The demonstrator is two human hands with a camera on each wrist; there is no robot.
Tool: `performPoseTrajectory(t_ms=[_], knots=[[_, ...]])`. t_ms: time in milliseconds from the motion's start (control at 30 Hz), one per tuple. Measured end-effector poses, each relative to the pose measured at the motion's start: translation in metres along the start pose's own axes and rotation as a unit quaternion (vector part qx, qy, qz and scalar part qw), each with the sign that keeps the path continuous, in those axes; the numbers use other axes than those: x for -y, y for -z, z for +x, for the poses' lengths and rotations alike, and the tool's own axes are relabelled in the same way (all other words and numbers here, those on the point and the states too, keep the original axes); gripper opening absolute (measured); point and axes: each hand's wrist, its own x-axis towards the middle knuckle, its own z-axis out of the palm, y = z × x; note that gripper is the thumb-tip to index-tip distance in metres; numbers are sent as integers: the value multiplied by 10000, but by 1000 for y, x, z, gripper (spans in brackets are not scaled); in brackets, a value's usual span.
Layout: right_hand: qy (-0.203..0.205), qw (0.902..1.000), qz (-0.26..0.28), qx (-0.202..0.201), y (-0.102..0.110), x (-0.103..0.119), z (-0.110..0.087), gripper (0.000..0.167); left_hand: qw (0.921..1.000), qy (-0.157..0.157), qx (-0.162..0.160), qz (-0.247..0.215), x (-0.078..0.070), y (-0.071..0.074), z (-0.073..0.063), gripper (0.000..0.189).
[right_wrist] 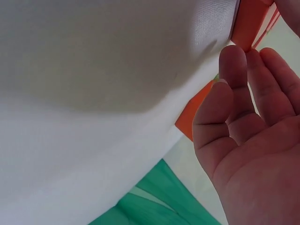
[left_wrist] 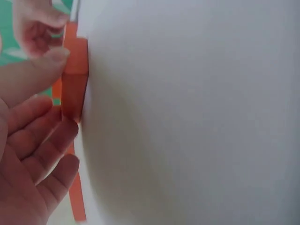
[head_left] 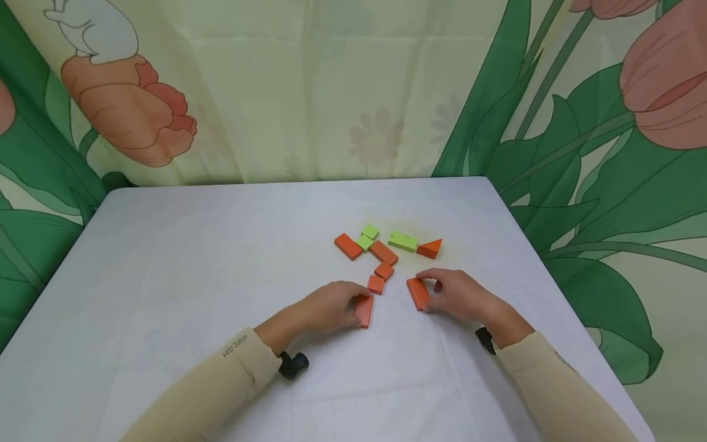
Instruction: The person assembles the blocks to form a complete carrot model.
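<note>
My left hand [head_left: 330, 307] pinches a flat orange rectangular block [head_left: 363, 310] between thumb and fingers. In the left wrist view the thumb lies at one end of this block [left_wrist: 75, 91] and the fingertips at the other. To the right, my right hand [head_left: 461, 296] pinches another orange rectangular block [head_left: 418, 294] by its two ends; the right wrist view shows only part of that block [right_wrist: 248, 23]. A small orange square block [head_left: 376, 284] sits just beyond the left hand's block, and a second small orange block [head_left: 383, 271] adjoins it.
Farther back lie an orange block [head_left: 383, 252], two small green blocks [head_left: 364, 243], another orange block [head_left: 348, 246], a longer green block [head_left: 403, 241] and an orange triangular block [head_left: 429, 248]. A white cloth covers the table [head_left: 193, 276]. Behind hangs a patterned curtain [head_left: 276, 92].
</note>
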Motion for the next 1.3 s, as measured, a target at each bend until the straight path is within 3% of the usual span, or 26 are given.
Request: performPoseTrajectory(t_ms=[133,333,500,1067,1300], knots=[[31,9999,-130,-88,2,-4,-3,62,9998,-49,-134,170,-12,-8,13,51],[202,9991,-255,-289,6,-14,-5,61,9988,260,-236,350,-28,-12,40,53],[264,9990,-209,-307,6,-17,-5,61,9980,335,-342,421,-35,-16,57,55],[630,9969,-170,-451,7,-19,2,60,9961,219,-778,341,-52,-30,84,52],[472,9978,-97,-458,10,-22,-1,60,9946,156,-959,363,-58,-36,91,48]])
